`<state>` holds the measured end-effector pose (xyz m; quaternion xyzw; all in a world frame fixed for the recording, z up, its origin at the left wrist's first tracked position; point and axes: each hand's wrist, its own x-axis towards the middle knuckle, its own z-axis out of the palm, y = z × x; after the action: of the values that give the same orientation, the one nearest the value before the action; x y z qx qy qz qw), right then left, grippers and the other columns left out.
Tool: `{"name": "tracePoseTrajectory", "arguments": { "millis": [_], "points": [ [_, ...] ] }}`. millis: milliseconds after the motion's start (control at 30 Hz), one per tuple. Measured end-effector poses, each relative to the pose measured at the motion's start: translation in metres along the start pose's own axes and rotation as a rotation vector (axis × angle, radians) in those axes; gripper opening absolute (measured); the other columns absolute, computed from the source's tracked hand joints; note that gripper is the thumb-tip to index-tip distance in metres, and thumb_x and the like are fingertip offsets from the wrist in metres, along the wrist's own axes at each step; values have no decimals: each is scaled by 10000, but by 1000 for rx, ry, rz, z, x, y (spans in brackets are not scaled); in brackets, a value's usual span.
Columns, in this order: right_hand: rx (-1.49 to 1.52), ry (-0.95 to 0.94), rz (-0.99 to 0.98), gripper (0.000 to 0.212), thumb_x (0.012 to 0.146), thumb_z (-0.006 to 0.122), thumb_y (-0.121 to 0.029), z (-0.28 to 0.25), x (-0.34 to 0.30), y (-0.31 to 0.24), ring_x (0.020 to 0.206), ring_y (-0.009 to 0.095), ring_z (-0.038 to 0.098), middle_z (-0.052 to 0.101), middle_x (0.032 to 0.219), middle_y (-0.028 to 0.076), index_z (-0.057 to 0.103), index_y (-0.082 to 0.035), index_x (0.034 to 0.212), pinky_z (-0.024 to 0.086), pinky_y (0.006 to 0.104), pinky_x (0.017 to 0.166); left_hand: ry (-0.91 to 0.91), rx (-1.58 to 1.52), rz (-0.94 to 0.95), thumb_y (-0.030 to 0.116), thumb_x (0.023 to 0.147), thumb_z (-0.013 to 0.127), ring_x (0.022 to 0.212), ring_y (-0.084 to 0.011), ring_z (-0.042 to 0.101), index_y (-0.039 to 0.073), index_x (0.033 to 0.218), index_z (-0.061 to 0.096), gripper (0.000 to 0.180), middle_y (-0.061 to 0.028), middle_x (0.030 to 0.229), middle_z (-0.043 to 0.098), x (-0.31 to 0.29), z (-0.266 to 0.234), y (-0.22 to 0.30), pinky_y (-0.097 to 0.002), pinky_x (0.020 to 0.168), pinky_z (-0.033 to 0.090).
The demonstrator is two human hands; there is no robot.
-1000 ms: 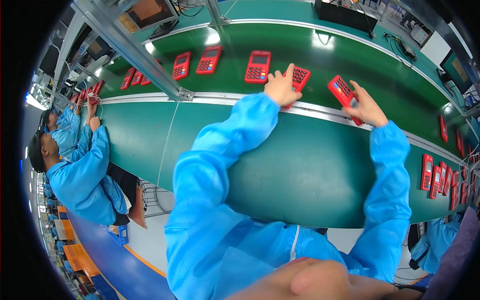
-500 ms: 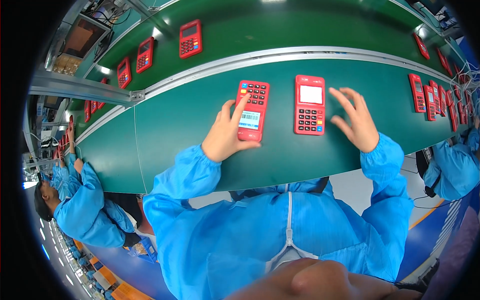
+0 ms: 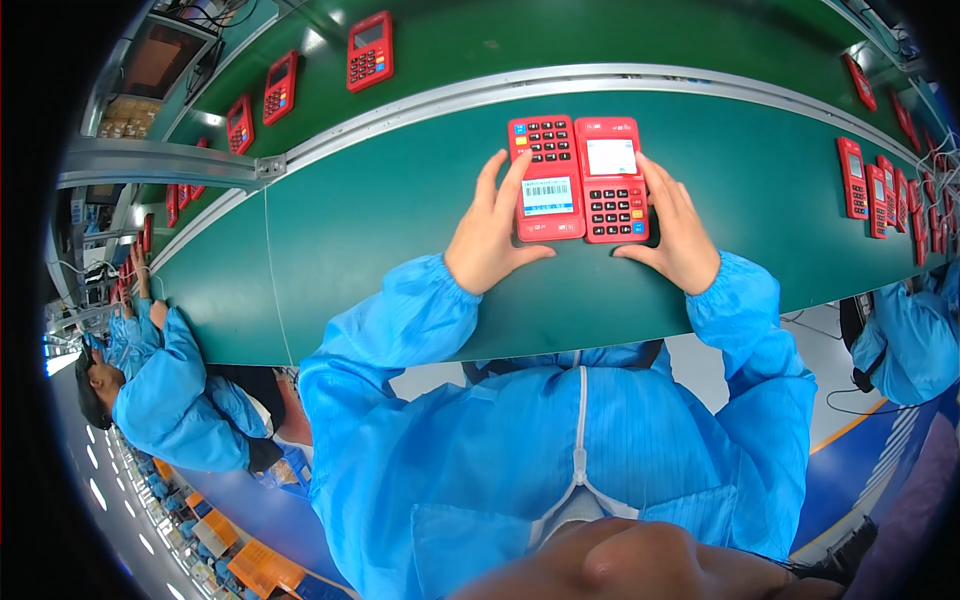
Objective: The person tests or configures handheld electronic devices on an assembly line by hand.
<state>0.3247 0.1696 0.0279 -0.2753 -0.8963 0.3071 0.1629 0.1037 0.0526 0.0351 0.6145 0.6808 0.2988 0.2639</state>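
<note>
Two red card payment terminals lie side by side on the green bench, their long edges touching. The left payment terminal [image 3: 549, 222] has its keypad at the far end and a lit screen with a barcode; the right payment terminal [image 3: 612, 180] faces the other way, its lit screen mostly white. My left hand [image 3: 492, 225] grips the left one, fingertips at its left edge and thumb by its near end. Around the right one's outer edge curve the fingers of my right hand [image 3: 682, 225], with the thumb at its near end.
A metal rail [image 3: 450, 98] divides the green bench [image 3: 380, 290] from a green strip behind, where more red terminals [image 3: 370, 52] lie. Several terminals [image 3: 853, 178] and white cables crowd the far right. A metal bar [image 3: 160, 163] juts in at left. Co-workers in blue [image 3: 185, 400] sit either side.
Both terminals have come together from apart and now touch. My right hand has moved in onto the right terminal's edge; my left hand has shifted right with the left terminal.
</note>
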Motion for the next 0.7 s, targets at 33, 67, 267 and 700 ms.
{"name": "tracePoseTrajectory", "arguments": {
  "millis": [33,67,267,700],
  "points": [
    [13,-19,16,1007,587,814,-154,-4,-2,1,1124,374,404,330,1322,198,212,-113,1393,386,415,960,-13,-1,-34,126,538,839,1089,-426,475,155,1394,191,1075,-252,1339,218,-4,-4,-1,-404,856,491],
    [27,-37,31,986,604,806,-157,-8,-5,2,1135,366,400,332,1323,191,216,-118,1393,386,413,963,-22,10,-67,137,530,846,1037,-378,497,166,1388,225,1059,-228,1353,220,-9,-6,-3,-398,837,494],
    [23,-44,41,934,634,790,-201,-9,-8,11,1164,345,389,367,1280,178,242,-128,1386,391,404,967,-28,301,231,159,447,861,1026,-320,431,218,1365,309,1073,-148,1388,233,10,-29,-13,-390,871,460],
    [13,41,-71,944,618,788,-298,-9,1,15,1077,365,440,402,1218,206,260,-103,1376,393,422,927,-173,577,376,317,402,813,1149,-334,423,152,1367,318,1097,-148,1314,388,44,-36,-8,-410,927,379]
  ]
}}
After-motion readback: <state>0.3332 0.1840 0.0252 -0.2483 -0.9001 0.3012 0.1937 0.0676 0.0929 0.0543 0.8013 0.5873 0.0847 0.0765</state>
